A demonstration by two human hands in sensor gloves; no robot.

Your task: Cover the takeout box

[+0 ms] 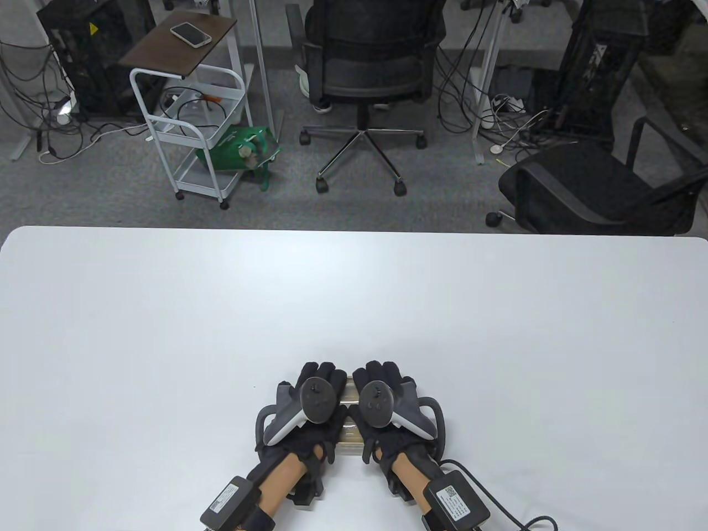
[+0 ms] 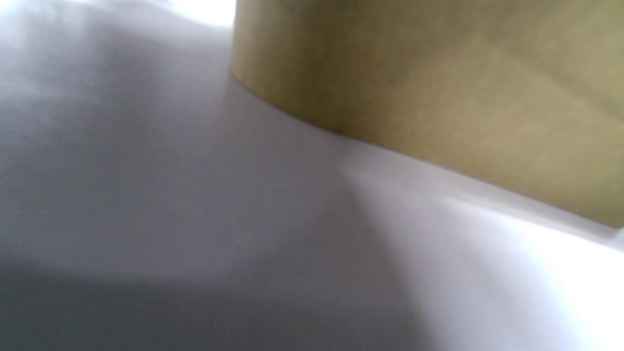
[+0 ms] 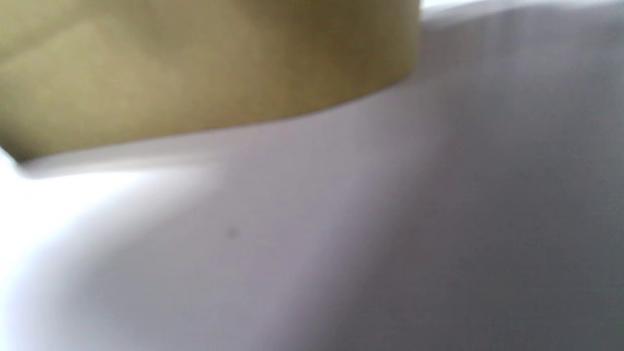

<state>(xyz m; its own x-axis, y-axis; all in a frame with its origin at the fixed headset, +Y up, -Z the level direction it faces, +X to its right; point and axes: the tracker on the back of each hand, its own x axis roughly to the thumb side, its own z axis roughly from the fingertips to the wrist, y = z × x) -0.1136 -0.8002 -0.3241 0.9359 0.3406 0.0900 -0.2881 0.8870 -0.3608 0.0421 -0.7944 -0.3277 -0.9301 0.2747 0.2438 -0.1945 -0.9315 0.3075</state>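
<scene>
From my feed, both hands are parked side by side near the front edge of the white worktop, a bit right of nothing much, basically dead centre. The left hand and right hand lie palm-down right on top of the takeout box, fingers stretched flat and pointing away from me, so the box sits under and between them. All I get of it from the table view is a thin clear-ish strip showing in the gap between the two gloves, so I can't tell how the lid sits. The wrist cams help a little: the left wrist view shows the box's tan paper side wall standing on the worktop, filling the upper right of that shot, and the right wrist view shows the same tan wall across the upper left, bottom edge flush with the surface. Both are blurry and no fingers show in either. So the hands are pressing or resting flat on the top, not curled around anything. Behind the worktop there's an office chair and a white cart with a phone on top.
</scene>
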